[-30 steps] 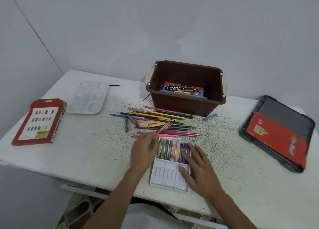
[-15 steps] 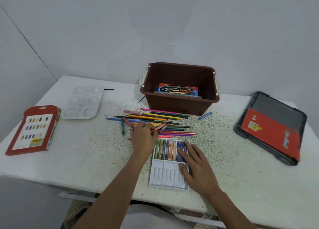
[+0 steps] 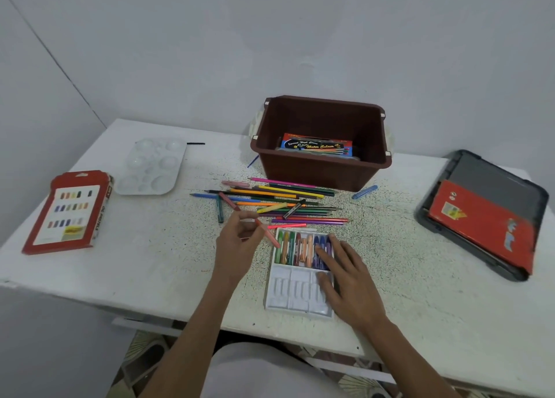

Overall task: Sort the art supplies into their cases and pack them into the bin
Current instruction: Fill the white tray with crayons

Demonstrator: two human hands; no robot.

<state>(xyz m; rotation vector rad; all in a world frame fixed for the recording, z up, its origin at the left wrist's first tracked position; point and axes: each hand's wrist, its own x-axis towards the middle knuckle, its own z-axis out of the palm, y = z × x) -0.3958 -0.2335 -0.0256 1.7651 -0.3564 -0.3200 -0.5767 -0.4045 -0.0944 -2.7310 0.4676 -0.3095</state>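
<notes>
On the white surface (image 3: 144, 265) the brown bin (image 3: 315, 172) stands near the far edge. The crayon tray (image 3: 288, 295) lies at the near edge, under the flat, released right grip (image 3: 345, 274). The left grip (image 3: 240, 241) pinches a pink crayon (image 3: 268, 235) beside it.

One bin (image 3: 324, 172), one palette (image 3: 151, 169), one crayon tray (image 3: 288, 292), one grey lid (image 3: 492, 181)

We looked through a single wide-angle camera worn on the head, facing forward and tilted down. It sat close above the near edge of the white table (image 3: 135, 271) and reached the brown bin (image 3: 315, 172) farther back. The wall (image 3: 270, 37) filled its upper third.
</notes>
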